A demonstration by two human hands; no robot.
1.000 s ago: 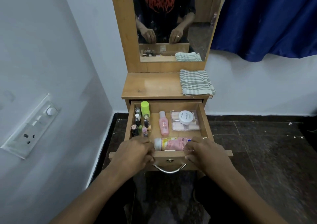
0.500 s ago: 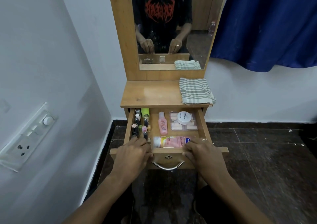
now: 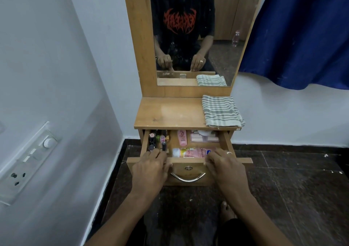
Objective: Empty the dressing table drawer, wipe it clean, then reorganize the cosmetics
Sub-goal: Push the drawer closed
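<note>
We see the drawer of the dressing table partly out from under the wooden surface, its far part hidden beneath the top. Our left hand lies over the near left of the drawer front, fingers curled over its upper edge and gripping it, the fingertips close to the small bottles. Our right hand, with a ring on one finger, grips the same edge on the near right in the same way. The curved metal handle sits between the two hands, touched by neither. Inside, a cluster of small bottles and lipsticks stands along the left side; a pink bottle lies in the middle; a clear case sits at the far right, half under the top; a pink tube lies crosswise along the near wall. A folded striped cloth rests on the right of the surface, overhanging its right edge slightly. The mirror rises behind, and a blue curtain hangs to the right.
</note>
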